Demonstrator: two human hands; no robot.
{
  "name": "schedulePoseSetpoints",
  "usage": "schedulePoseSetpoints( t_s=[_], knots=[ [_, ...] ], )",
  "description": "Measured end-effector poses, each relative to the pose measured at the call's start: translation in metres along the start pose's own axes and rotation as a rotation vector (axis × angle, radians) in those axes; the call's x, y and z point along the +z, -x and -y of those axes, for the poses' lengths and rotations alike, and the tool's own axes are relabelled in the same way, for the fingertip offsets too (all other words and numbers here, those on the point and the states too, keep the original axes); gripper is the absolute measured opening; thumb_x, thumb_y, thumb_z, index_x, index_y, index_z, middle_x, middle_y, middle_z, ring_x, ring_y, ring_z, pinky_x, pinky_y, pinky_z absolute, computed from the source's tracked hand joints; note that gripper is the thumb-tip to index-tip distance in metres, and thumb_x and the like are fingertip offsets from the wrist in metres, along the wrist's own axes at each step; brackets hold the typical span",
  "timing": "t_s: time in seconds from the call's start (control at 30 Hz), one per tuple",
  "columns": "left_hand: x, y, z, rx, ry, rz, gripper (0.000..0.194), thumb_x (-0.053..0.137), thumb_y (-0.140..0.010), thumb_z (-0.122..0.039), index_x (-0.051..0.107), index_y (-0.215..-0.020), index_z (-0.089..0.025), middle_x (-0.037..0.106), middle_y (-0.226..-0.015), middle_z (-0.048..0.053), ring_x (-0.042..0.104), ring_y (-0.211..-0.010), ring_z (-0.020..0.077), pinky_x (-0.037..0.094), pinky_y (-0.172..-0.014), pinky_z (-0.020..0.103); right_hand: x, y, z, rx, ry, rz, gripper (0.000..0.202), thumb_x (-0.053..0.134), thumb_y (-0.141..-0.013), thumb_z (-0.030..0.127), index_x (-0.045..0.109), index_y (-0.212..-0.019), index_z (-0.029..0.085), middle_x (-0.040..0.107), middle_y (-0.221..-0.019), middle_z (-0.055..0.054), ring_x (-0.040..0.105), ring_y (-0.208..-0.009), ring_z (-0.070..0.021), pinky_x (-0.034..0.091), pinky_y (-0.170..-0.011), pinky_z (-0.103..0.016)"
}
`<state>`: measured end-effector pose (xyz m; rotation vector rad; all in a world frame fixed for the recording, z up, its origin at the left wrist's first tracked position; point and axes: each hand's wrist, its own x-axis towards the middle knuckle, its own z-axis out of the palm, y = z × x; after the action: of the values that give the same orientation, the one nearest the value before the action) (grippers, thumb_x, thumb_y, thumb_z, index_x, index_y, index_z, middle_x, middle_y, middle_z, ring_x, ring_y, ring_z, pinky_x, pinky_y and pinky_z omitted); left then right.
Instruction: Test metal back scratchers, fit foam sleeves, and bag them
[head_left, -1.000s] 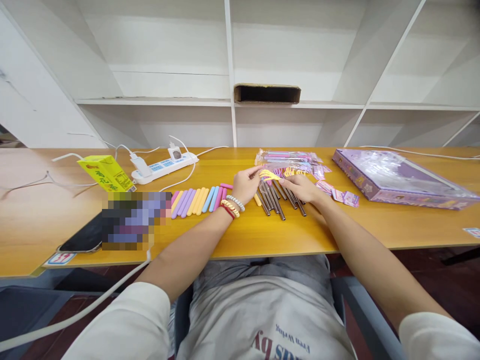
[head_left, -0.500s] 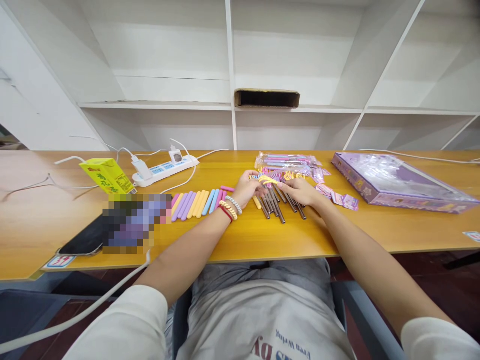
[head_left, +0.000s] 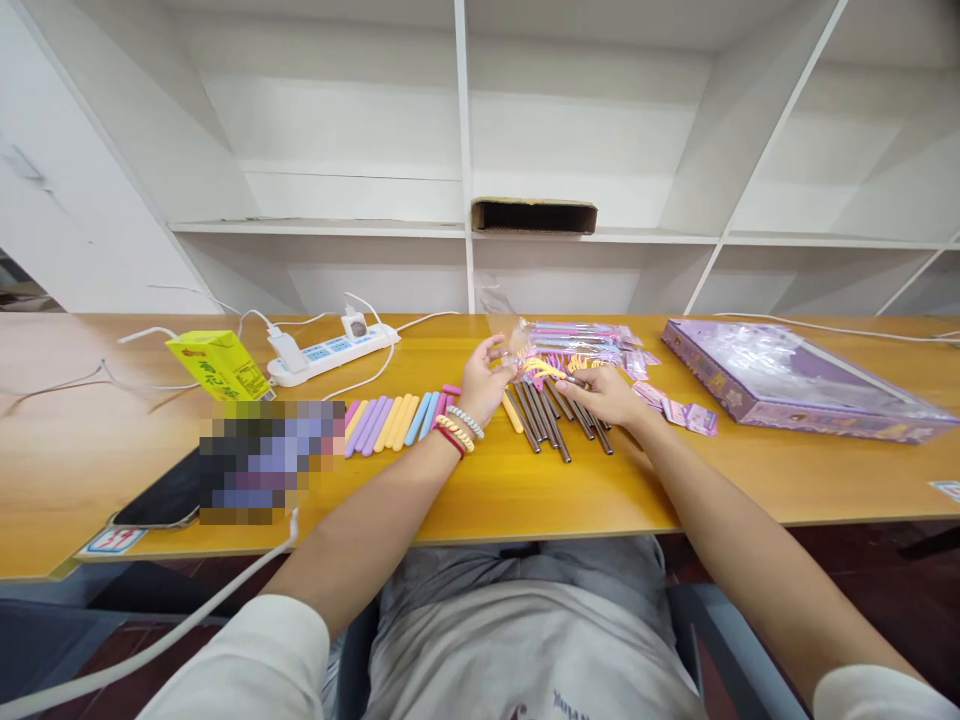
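Note:
My left hand (head_left: 485,382) pinches a clear plastic bag (head_left: 501,308) that stands up above its fingers. My right hand (head_left: 604,393) is closed on a yellow curved piece with a dark metal stem (head_left: 546,370), its yellow end at the bag near my left fingers. Below and between the hands lie several dark metal tubes (head_left: 553,430). Behind them are pink, purple and yellow curved pieces (head_left: 585,362) and packed bags of coloured sticks (head_left: 577,335). Left of my left hand is a row of purple, yellow, blue and pink sticks (head_left: 390,422).
A purple box with clear wrap (head_left: 795,375) lies at the right, with small purple cards (head_left: 690,415) beside it. At the left are a power strip (head_left: 334,352), a yellow carton (head_left: 221,362) and a black phone (head_left: 161,492). White shelves (head_left: 315,228) stand behind.
A clear bag now rises at my left hand. My right hand has shifted slightly, still with the yellow piece. The whole view has moved a little down in the frame.

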<state>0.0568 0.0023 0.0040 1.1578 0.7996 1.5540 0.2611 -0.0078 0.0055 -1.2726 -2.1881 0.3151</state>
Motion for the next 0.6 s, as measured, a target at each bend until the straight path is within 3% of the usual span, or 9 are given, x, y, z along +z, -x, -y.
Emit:
schedulePoseSetpoints(
  t_s=[0.17, 0.27, 0.37, 0.6],
  knots=[
    [-0.0011, -0.0018, 0.0040, 0.054, -0.024, -0.040, 0.047, 0.065, -0.064, -0.006, 0.050, -0.107, -0.017, 0.051, -0.114, 0.009, 0.060, -0.089, 0.0145, 0.052, -0.082, 0.034, -0.0001, -0.0008, -0.0043, 0.076, 0.004, 0.060, 0.051, 0.031, -0.084, 0.060, 0.036, -0.057, 0.018, 0.033, -0.053, 0.003, 0.029, -0.050, -0.0090, 0.022, -0.050, -0.024],
    [-0.0027, -0.0031, 0.0067, 0.083, -0.025, -0.030, 0.048, 0.066, -0.062, -0.005, 0.051, -0.107, -0.017, 0.051, -0.115, 0.010, 0.057, -0.097, 0.0172, 0.049, -0.086, 0.035, 0.0008, -0.0022, -0.0051, 0.098, 0.024, 0.069, 0.053, 0.028, -0.085, 0.062, 0.038, -0.057, 0.018, 0.038, -0.054, 0.002, 0.033, -0.052, -0.0101, 0.024, -0.052, -0.025],
    [-0.0039, -0.0038, 0.0087, 0.070, 0.012, 0.007, 0.057, 0.066, -0.061, -0.003, 0.048, -0.113, -0.019, 0.052, -0.113, 0.009, 0.059, -0.094, 0.0167, 0.049, -0.085, 0.036, 0.0023, -0.0033, -0.0056, 0.121, 0.037, 0.072, 0.053, 0.029, -0.084, 0.063, 0.040, -0.057, 0.018, 0.040, -0.053, 0.001, 0.035, -0.052, -0.0109, 0.025, -0.052, -0.025],
    [-0.0020, 0.0015, 0.0039, 0.028, 0.191, 0.117, 0.099, 0.063, -0.063, 0.003, 0.010, -0.140, -0.030, 0.061, -0.100, 0.005, 0.063, -0.085, 0.0149, 0.048, -0.083, 0.035, 0.0030, -0.0037, -0.0064, 0.103, 0.032, 0.042, 0.052, 0.030, -0.083, 0.061, 0.038, -0.055, 0.018, 0.033, -0.050, 0.002, 0.030, -0.049, -0.0100, 0.022, -0.050, -0.025]
  ],
)
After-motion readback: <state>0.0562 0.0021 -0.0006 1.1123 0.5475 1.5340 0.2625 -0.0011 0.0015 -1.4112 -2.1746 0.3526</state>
